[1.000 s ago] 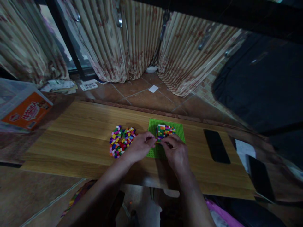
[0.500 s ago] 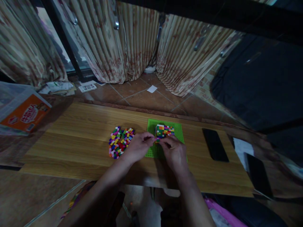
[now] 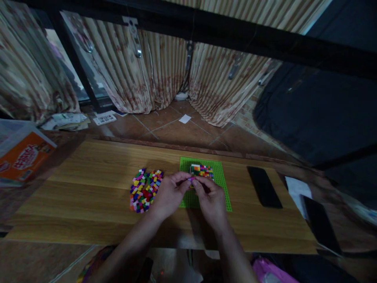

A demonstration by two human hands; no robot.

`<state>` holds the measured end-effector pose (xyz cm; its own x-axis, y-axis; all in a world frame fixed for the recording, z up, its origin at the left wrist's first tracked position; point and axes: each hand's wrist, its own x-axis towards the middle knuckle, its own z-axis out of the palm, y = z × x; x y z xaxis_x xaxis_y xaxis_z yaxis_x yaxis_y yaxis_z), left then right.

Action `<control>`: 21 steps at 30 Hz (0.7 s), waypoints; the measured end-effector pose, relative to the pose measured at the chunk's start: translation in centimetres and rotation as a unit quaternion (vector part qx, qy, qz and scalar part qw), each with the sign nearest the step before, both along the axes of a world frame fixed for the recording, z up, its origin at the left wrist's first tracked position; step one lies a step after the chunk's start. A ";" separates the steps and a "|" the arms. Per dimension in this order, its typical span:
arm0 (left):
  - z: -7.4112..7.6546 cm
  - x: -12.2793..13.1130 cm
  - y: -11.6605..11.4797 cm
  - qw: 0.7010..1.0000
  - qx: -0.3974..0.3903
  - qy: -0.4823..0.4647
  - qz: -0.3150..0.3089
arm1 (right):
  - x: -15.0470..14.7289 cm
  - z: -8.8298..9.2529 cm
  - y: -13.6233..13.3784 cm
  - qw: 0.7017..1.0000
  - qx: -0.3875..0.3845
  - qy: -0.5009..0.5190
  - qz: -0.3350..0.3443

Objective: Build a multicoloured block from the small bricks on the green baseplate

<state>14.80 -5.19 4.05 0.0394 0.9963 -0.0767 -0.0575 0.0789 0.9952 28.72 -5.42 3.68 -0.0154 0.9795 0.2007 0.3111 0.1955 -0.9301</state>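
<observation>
Sitting between the fingertips of both hands, a small purple brick (image 3: pixel 191 179) is at the near left corner of a block of coloured bricks (image 3: pixel 202 170) on the green board (image 3: pixel 219 177); whether it touches that block cannot be told. The left hand (image 3: pixel 170 193) comes in from the green board's left, its thumb and forefinger pinched together on the purple brick. The right hand (image 3: pixel 212 199), over the near part of the green board, also has thumb and forefinger closed on it, the other fingers curled in. Its exact shape is too small to make out.

Just left of the green board lies a loose pile of bricks (image 3: pixel 146 191) in many colours. To the board's right, a black phone (image 3: pixel 264 186) lies on the same wooden table (image 3: pixel 76 184). Farther right of the board are a white sheet (image 3: pixel 298 188) and a dark slab (image 3: pixel 321 224). Far left of it stands a box (image 3: pixel 29 155) with an orange label. Beyond the board, a paper (image 3: pixel 185 118) lies on the tiled floor (image 3: pixel 167 130), before striped curtains (image 3: pixel 165 70).
</observation>
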 end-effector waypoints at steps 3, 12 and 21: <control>0.3 0.1 -0.2 0.999 0.021 0.031 0.003 | -0.2 0.2 0.0 1.000 0.003 0.018 -0.017; 0.6 0.7 -0.3 0.999 0.007 0.031 0.019 | 0.4 0.7 0.0 0.996 0.081 -0.034 -0.008; 0.6 -0.8 0.2 0.994 -0.001 0.101 0.044 | 4.7 0.0 0.8 0.992 0.028 -0.118 0.032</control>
<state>13.96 -5.02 4.61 -0.0647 0.9951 -0.0754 0.1358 0.0836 0.9872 33.40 -4.63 3.66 -0.1312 0.9625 0.2375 0.5045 0.2711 -0.8198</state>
